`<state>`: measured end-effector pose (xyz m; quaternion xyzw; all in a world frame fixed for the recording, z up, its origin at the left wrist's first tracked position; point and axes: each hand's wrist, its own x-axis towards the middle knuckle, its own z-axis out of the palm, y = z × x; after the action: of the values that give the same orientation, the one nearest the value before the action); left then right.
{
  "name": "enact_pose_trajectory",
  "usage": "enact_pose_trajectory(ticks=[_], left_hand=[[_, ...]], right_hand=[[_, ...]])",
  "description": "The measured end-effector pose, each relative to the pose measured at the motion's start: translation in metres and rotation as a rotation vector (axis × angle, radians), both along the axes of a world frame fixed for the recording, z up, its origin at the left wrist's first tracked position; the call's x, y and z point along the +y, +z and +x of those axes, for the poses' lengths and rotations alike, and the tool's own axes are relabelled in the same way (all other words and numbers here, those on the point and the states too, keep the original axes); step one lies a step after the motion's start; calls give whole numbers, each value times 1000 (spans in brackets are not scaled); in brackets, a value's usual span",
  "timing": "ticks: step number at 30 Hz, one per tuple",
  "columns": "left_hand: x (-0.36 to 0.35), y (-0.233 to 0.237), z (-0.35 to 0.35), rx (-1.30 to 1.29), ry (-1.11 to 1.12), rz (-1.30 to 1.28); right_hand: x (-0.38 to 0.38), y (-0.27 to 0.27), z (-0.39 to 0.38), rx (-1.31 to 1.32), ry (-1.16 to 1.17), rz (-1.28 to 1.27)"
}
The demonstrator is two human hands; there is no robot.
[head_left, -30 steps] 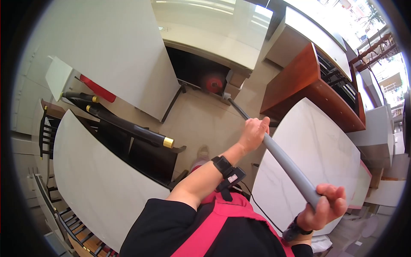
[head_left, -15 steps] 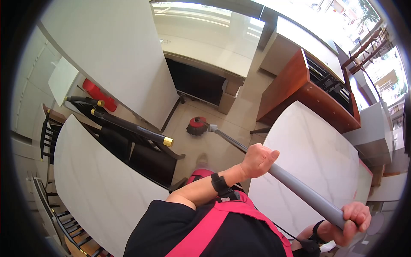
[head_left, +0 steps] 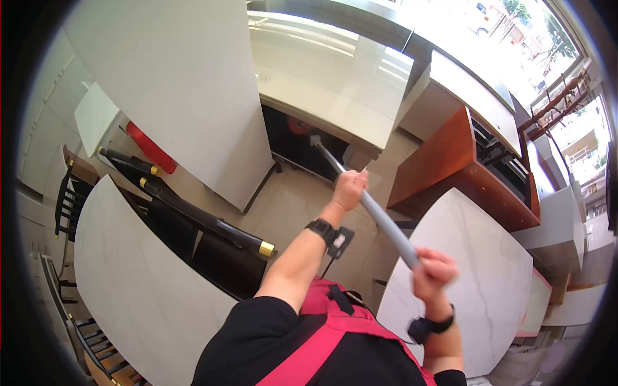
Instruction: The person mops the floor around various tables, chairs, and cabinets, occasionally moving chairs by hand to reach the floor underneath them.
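My left hand [head_left: 351, 188] is wrapped round the middle of a long-handled brush, whose grey pole [head_left: 386, 228] slants up and away from me. Lower down, near the pole's end, my right hand [head_left: 434, 273] is closed on it, a little blurred. The red round brush head [head_left: 297, 126] shows dimly within the dark recess [head_left: 283, 145] of a glossy cream cabinet [head_left: 322, 77]. Its bristles are lost in the shadow there. Beneath my right forearm lies the top of a white marbled table [head_left: 470, 276].
A second marbled table [head_left: 141, 283] and dark chairs with gold-tipped arms [head_left: 219, 228] stand on my left. A tall pale panel [head_left: 174, 96] rises beside the cabinet. To the right is a reddish-brown wooden cabinet [head_left: 431, 164]. Tiled floor [head_left: 290, 199] shows between them.
The brush head has moved forward off the floor tiles into the cabinet's recess. Both hands have gone forward with the pole, my right hand also swinging left.
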<state>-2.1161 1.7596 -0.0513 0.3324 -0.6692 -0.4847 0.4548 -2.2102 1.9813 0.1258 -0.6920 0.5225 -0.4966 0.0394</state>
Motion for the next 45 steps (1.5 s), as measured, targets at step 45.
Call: enact_pose_trajectory(ticks=[45], left_hand=[[95,9,-27,115,-326,-108]], right_hand=[[119,62,16,-278,-455,-341]])
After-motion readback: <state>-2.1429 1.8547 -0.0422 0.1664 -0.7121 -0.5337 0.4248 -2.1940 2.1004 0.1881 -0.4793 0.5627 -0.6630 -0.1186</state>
